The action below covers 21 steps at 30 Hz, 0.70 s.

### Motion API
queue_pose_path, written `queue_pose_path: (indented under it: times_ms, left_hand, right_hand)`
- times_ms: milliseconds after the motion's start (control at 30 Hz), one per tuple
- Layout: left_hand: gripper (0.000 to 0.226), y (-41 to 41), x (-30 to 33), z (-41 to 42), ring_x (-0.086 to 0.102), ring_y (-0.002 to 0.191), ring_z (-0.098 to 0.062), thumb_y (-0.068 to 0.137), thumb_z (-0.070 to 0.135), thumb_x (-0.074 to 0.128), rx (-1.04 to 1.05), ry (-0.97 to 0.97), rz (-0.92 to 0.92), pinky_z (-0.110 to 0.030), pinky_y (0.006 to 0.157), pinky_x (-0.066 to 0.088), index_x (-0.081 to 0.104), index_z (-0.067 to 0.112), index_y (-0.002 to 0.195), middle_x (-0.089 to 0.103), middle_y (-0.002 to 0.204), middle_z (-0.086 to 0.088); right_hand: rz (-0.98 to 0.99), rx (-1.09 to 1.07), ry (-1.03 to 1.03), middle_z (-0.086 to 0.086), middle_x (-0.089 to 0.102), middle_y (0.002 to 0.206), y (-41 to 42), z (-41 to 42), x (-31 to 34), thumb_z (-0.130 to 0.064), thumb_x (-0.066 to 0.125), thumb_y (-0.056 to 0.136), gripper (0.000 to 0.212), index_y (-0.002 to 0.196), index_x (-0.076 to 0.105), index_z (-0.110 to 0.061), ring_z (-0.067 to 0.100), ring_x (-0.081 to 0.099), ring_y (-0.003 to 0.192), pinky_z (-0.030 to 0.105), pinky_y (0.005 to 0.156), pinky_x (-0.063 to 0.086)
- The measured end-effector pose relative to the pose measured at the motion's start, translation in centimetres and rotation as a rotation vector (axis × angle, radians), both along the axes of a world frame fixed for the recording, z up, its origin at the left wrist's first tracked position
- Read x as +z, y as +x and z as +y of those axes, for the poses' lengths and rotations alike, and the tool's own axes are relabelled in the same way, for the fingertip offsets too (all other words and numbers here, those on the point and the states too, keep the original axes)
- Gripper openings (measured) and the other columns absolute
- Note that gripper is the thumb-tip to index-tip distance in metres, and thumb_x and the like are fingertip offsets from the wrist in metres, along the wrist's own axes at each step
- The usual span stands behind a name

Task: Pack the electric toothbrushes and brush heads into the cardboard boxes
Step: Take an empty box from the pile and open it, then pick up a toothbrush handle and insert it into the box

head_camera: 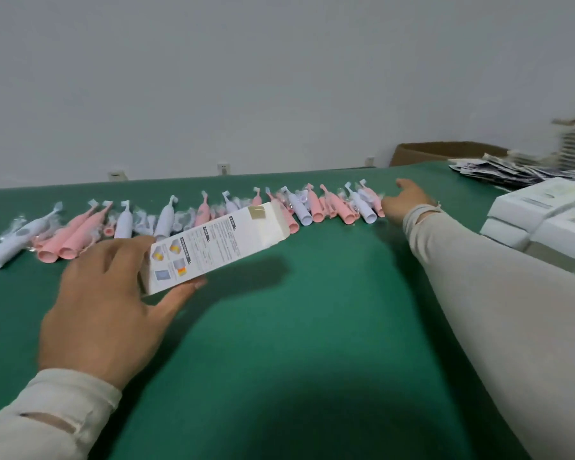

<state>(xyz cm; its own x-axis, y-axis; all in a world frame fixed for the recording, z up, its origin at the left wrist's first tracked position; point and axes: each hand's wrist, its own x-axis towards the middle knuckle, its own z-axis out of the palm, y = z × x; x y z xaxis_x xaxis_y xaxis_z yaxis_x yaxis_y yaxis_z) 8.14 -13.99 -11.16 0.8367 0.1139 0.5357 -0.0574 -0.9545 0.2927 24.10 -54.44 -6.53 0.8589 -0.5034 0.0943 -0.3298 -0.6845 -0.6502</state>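
The left hand [113, 293] grips a slim white cardboard box [218, 247] by its near end, thumb under the lower edge and fingers curled over the top, holding it just above the green table [312, 327]. The box is a long rectangular carton, its upper face printed with small text columns and four little colour pictures near the held end. Its long axis runs from the lower left, at the hand, up to the right, and the far end is open with a white flap [276, 220] and a tan tab showing, pointing toward the row of toothbrushes.

That row of toothbrushes [180, 220] lies across the far part of the table, pink and pale lavender handles mixed, many in clear wrap, with small wrapped brush heads among them. Most lie with the bristle tips pointing away toward the wall [246, 78] and the thick ends toward the person, fanned slightly.

The right hand [405, 202] reaches to the right end of the row, fingers loosely spread beside a lavender toothbrush [362, 207]; whether it touches anything I cannot tell.

The near half of the table, between the two sleeves, is bare green cloth. On the right edge sits a stack of white boxes [541, 224], with a pile of printed leaflets [512, 172] behind it and a brown carton [445, 152] past the table's far edge.
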Motion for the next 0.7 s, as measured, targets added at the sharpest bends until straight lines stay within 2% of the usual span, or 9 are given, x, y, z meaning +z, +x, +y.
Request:
queue_pose_path:
  times_ms: [133,200,300,367,433,533,600,667,700]
  left_hand:
    - [0.08,0.9,-1.1,0.6,0.052,0.107,-0.03,0.071,0.094,0.034,0.018,0.016,0.011,-0.051,0.078,0.053,0.049,0.036,0.125,0.058,0.12,-0.002]
    - [0.081,1.0,-1.5,0.8,0.053,0.107,-0.029,0.069,0.095,0.035,0.009,-0.021,-0.007,-0.052,0.08,0.053,0.049,0.036,0.124,0.057,0.119,0.0]
    - [0.082,1.1,-1.9,1.1,0.053,0.105,-0.027,0.069,0.095,0.036,-0.008,-0.022,0.008,-0.054,0.082,0.053,0.049,0.037,0.125,0.056,0.117,0.002]
    - [0.081,1.2,-2.1,1.2,0.052,0.106,-0.027,0.069,0.095,0.037,-0.021,-0.032,0.024,-0.055,0.084,0.052,0.049,0.038,0.125,0.055,0.116,0.004]
    - [0.081,1.3,-2.2,1.4,0.052,0.105,-0.028,0.068,0.095,0.039,-0.033,-0.043,0.029,-0.056,0.084,0.052,0.049,0.038,0.125,0.055,0.116,0.004]
    - [0.08,1.4,-2.5,1.5,0.052,0.103,-0.028,0.068,0.094,0.042,-0.051,-0.071,0.007,-0.057,0.08,0.052,0.049,0.038,0.125,0.055,0.114,0.005]
    - [0.08,1.5,-2.7,1.6,0.051,0.102,-0.027,0.068,0.094,0.044,-0.052,-0.088,-0.026,-0.056,0.077,0.052,0.048,0.038,0.126,0.055,0.114,0.006]
    - [0.08,1.7,-3.0,1.7,0.051,0.102,-0.027,0.068,0.093,0.046,-0.053,-0.08,-0.05,-0.056,0.077,0.052,0.045,0.039,0.127,0.054,0.113,0.008]
    - [0.079,1.8,-3.2,1.9,0.05,0.102,-0.027,0.068,0.092,0.048,-0.057,-0.074,-0.051,-0.057,0.077,0.052,0.045,0.039,0.127,0.054,0.113,0.009]
  right_hand:
    - [0.125,0.162,-0.071,0.008,0.035,0.159,3.2,-1.3,-0.8,-0.023,0.056,0.097,0.063,0.155,0.032,-0.02,0.031,0.036,0.145,0.035,0.12,0.026]
    - [0.137,0.215,-0.05,0.009,0.037,0.158,4.4,-1.7,-1.2,-0.02,0.055,0.099,0.058,0.153,0.037,-0.017,0.03,0.04,0.142,0.031,0.117,0.027]
    - [0.172,0.252,-0.14,0.012,0.044,0.154,5.9,-2.2,-2.1,-0.024,0.052,0.101,0.047,0.148,0.047,-0.016,0.033,0.045,0.138,0.034,0.114,0.031]
    - [0.175,0.235,-0.205,0.012,0.044,0.154,6.6,-2.4,-2.4,-0.021,0.052,0.1,0.049,0.148,0.046,-0.014,0.034,0.045,0.138,0.036,0.117,0.032]
    - [0.181,0.207,-0.269,0.013,0.049,0.149,6.9,-2.5,-2.3,-0.022,0.055,0.098,0.049,0.146,0.049,-0.013,0.036,0.05,0.133,0.039,0.113,0.037]
    - [0.214,0.117,-0.403,0.019,0.063,0.127,7.0,-2.8,-2.1,-0.03,0.057,0.095,0.038,0.125,0.063,-0.007,0.038,0.061,0.105,0.037,0.09,0.049]
    - [0.248,0.029,-0.448,0.019,0.066,0.11,6.8,-3.2,-2.3,-0.04,0.051,0.097,0.038,0.103,0.066,-0.006,0.035,0.059,0.087,0.035,0.078,0.046]
    - [0.251,-0.049,-0.451,0.019,0.064,0.108,6.5,-3.5,-2.7,-0.055,0.038,0.1,0.055,0.099,0.064,-0.007,0.035,0.059,0.088,0.037,0.078,0.045]
    - [0.21,-0.062,-0.447,0.019,0.062,0.117,6.5,-3.6,-3.0,-0.058,0.034,0.1,0.058,0.109,0.063,-0.008,0.037,0.06,0.099,0.04,0.084,0.046]
